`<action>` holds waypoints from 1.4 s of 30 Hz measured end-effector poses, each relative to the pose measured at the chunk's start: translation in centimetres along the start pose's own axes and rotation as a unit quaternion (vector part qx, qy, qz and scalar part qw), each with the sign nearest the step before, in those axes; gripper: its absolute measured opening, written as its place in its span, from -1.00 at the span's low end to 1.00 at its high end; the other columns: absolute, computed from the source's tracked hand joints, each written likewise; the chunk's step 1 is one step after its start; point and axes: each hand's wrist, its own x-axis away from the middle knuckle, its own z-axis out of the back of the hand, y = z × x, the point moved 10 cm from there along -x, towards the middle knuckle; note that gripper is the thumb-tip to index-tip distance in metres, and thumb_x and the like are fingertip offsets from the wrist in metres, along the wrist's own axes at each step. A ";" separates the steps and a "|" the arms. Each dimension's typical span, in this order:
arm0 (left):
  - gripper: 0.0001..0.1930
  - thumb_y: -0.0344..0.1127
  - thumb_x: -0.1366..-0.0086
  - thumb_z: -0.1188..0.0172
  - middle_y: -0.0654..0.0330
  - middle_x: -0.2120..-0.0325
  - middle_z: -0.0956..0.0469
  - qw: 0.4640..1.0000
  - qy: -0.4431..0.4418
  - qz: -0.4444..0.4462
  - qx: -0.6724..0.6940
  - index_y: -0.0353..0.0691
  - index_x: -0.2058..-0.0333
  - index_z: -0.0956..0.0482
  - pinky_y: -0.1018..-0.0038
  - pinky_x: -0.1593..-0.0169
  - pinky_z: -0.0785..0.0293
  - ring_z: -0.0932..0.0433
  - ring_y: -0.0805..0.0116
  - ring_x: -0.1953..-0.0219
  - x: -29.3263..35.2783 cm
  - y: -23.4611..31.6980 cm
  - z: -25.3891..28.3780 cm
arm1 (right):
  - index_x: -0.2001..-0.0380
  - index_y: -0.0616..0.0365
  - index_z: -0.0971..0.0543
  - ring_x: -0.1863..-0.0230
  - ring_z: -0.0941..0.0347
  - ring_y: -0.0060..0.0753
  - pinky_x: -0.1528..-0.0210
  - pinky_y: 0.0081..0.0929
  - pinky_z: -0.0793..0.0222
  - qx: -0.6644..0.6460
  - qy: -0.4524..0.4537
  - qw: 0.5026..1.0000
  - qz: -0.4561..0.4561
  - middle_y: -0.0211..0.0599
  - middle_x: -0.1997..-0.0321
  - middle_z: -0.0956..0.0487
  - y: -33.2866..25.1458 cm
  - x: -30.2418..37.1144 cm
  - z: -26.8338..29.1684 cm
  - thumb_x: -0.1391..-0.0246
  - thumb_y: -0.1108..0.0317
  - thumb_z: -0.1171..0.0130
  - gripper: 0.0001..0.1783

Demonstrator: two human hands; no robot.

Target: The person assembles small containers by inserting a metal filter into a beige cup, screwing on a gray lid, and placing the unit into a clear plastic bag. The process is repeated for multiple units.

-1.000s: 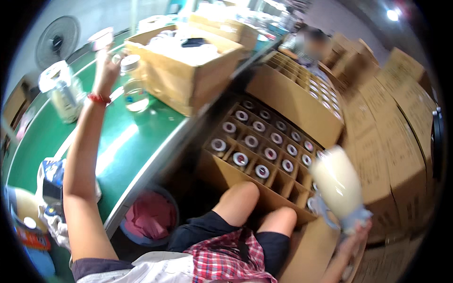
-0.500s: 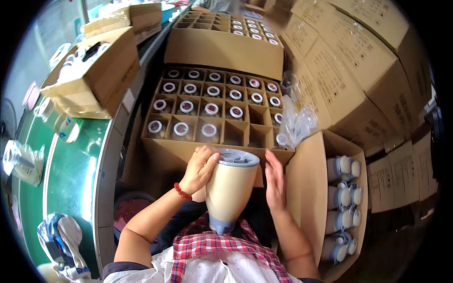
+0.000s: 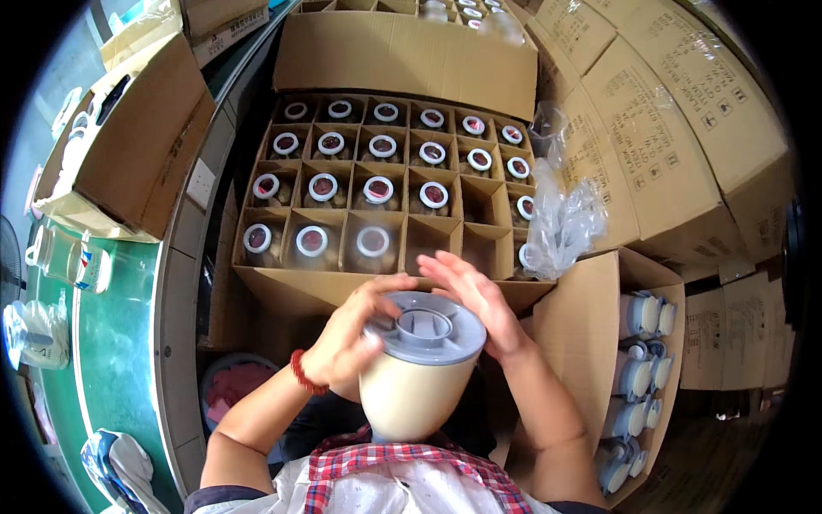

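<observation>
The cream flask (image 3: 415, 398) stood in front of the person's body, just above the lap, with its narrow end down and its broad grey end cap (image 3: 419, 330) uppermost. The left hand (image 3: 342, 330) was at the near-left edge of this cap, fingers loosely curved over the rim and thumb apart from them; whether it pressed firmly or only touched, I could not tell. The right hand (image 3: 479, 304) was open along the far-right side of the cap, its fingers nearly straight and angled over toward the left fingertips, not wrapped around anything. A red beaded bracelet (image 3: 306, 374) circled the left wrist, and a red checked apron (image 3: 411, 467) lay close below the flask.

Beyond the hands, a divided carton (image 3: 295, 287) held rows of bottles (image 3: 377, 190) with white ring tops and dark reddish centres. A clear plastic bag (image 3: 565, 218) lay crumpled over its right corner. To the right, an open carton (image 3: 569, 334) held pale flasks (image 3: 634, 377) with grey-blue handles, near stacked printed cartons (image 3: 668, 154). At left, a green worktop (image 3: 124, 343) carried a cardboard box (image 3: 154, 146), a clear bottle (image 3: 73, 261) and a white-and-blue cloth (image 3: 120, 467)
</observation>
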 end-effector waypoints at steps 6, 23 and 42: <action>-0.22 0.35 -0.20 -0.03 -0.16 -0.12 -0.34 0.902 -0.140 -0.042 -0.406 -0.39 0.04 -0.43 0.08 -0.18 -0.22 -0.35 -0.10 -0.13 -3.2 8.9 -9.0 | -0.44 0.01 0.07 -0.48 0.09 -0.21 -0.40 -0.22 0.07 -0.146 -0.270 0.941 -0.143 -0.11 -0.46 -0.09 7.6 -8.6 -5.2 -0.26 -0.24 0.21 -0.14; -0.22 0.31 -0.41 0.48 -0.18 -0.30 -0.12 0.984 -0.015 0.072 0.162 -0.35 -0.10 -0.30 0.12 -0.36 -0.03 -0.15 0.03 -0.33 -0.3 -5.9 -2.1 | -0.31 0.30 -0.14 -0.42 -0.07 -0.18 -0.45 -0.21 0.15 0.048 -0.007 0.999 -0.021 -0.01 -0.36 -0.22 -0.8 1.2 0.2 -0.36 -0.08 0.38 -0.29; -0.64 -0.07 -0.21 -0.25 0.06 0.26 -0.54 0.924 -0.220 0.099 -0.295 -0.28 0.22 -0.53 0.28 0.19 -0.45 -0.55 0.06 0.24 -7.1 1.3 -0.6 | -0.06 0.17 -0.46 0.13 -0.50 -0.42 0.03 -0.40 -0.42 -0.099 -0.166 0.974 -0.116 -0.26 0.11 -0.57 5.3 -9.3 -6.4 -0.29 -0.06 0.10 -0.46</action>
